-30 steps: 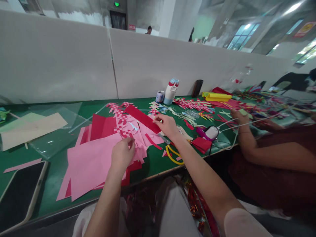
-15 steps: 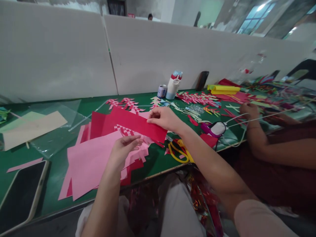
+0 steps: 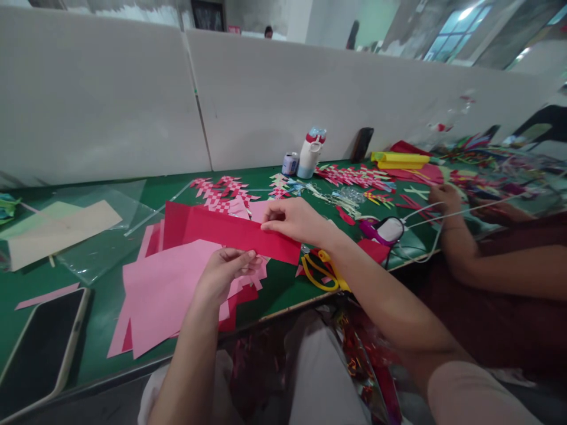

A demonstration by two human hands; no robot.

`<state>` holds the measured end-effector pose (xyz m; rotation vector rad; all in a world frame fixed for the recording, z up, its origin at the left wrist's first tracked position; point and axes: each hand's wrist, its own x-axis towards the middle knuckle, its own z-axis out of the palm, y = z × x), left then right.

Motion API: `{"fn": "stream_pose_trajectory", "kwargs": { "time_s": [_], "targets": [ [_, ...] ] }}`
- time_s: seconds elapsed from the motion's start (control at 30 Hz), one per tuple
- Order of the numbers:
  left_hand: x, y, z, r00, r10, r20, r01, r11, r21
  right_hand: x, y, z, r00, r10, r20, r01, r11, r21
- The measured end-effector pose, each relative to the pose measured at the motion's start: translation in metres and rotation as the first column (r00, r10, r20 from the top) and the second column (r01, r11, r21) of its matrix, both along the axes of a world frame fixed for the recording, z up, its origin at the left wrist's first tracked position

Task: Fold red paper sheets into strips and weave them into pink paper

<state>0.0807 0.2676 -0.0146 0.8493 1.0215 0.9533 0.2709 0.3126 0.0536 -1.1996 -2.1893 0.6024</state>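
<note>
A long strip of red paper (image 3: 237, 232) is stretched level above the heap of sheets. Thumb and fingers of my right hand (image 3: 296, 221) pinch its upper edge toward the right end. My left hand (image 3: 224, 271) is closed on the lower edge, its thumb against the paper near the middle. Beneath my left hand lie pink paper sheets (image 3: 166, 292), with red sheets under them. Scissors with yellow handles (image 3: 316, 278) rest at the table edge, below my right wrist. Woven pink-and-red checkered paper pieces (image 3: 228, 188) lie behind the strip.
A phone (image 3: 42, 348) lies at the left, near clear plastic bags (image 3: 88, 254) and cream paper (image 3: 64, 230). A can (image 3: 290, 163) and a bottle (image 3: 310, 154) stand by the white partition (image 3: 332, 94). At the right, a co-worker's hand (image 3: 445, 199) is near cables and paper strips.
The red strip has come down and turned its face more toward me. My left hand, apart from it before, now grips its lower edge. My right hand keeps its pinch.
</note>
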Motion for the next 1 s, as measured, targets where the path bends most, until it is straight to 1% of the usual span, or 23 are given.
{"fn": "stream_pose_trajectory", "kwargs": {
  "time_s": [0.23,0.43,0.73,1.0],
  "targets": [
    [-0.0009,-0.0017,-0.0009,1.0,-0.012,0.014,0.012,1.0,0.007,0.0013,-0.0004,-0.0011,1.0,0.011,0.021,-0.011,1.0,-0.018],
    [-0.0017,-0.0003,-0.0044,0.999,-0.037,-0.018,0.037,0.999,0.035,0.0003,-0.0011,-0.0004,1.0,0.014,0.018,-0.013,1.0,-0.021],
    [-0.0025,-0.0008,-0.0026,0.998,-0.057,-0.037,0.058,0.998,0.031,-0.0003,-0.0024,0.0006,0.999,0.009,0.036,-0.008,1.0,-0.02],
    [-0.0072,-0.0002,-0.0046,0.999,-0.026,-0.045,0.028,0.999,0.035,-0.0016,-0.0055,0.0014,0.999,0.002,0.039,-0.001,1.0,-0.027]
  ]
}}
